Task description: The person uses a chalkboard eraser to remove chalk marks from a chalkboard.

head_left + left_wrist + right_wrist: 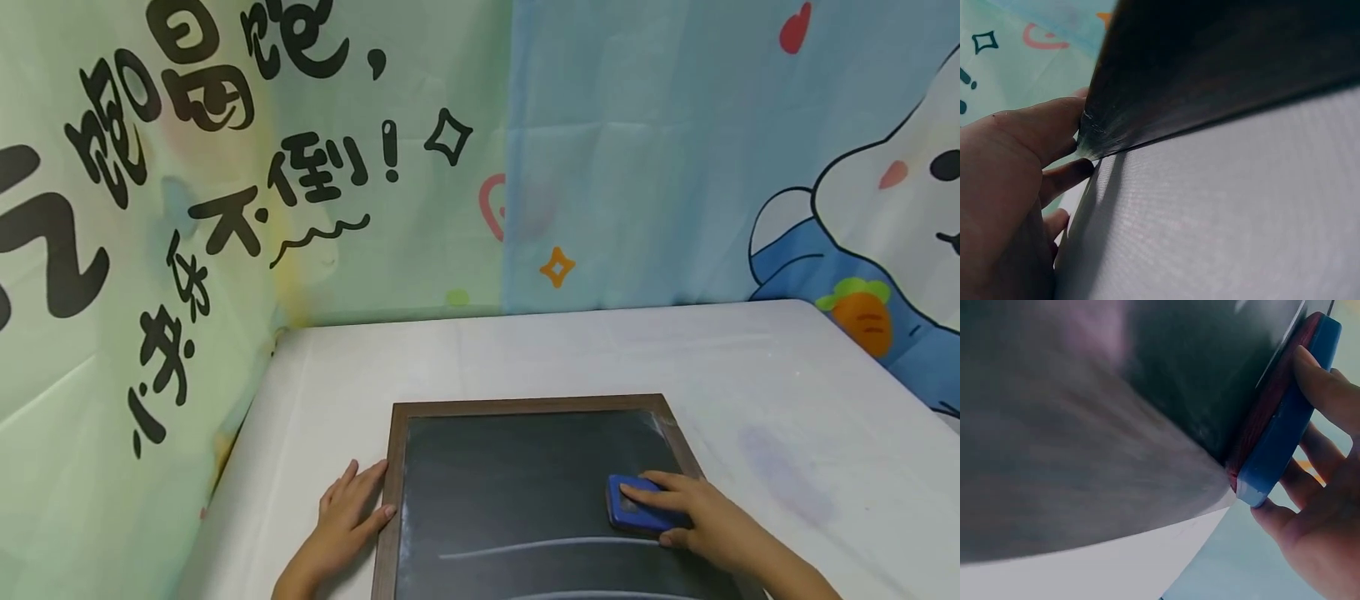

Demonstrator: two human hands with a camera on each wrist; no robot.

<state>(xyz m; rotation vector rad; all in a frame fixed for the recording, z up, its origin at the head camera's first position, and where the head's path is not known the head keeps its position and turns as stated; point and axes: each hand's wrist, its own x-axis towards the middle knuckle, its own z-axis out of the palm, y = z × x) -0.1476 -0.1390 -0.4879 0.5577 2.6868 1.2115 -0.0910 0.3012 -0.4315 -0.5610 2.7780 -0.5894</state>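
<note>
A small blackboard [517, 475] in a brown wooden frame [525, 407] lies on the white table. My right hand [712, 521] grips a blue blackboard eraser [622, 510] on the right half of the board. In the right wrist view, the eraser's dark red felt side [1266, 406] faces the board, with thumb and fingers around its blue back. Just below the eraser, a curved white chalk line [540, 546] crosses the board; another chalk line [600, 595] shows at the bottom edge. My left hand [337, 525] rests at the frame's left edge, thumb and fingertips touching it, fingers extended.
The white tabletop [810, 417] extends behind and to both sides of the board, with a faint purplish stain at right. Printed cloth curtains [390, 242] with black characters and a cartoon figure [900, 208] hang behind and at left.
</note>
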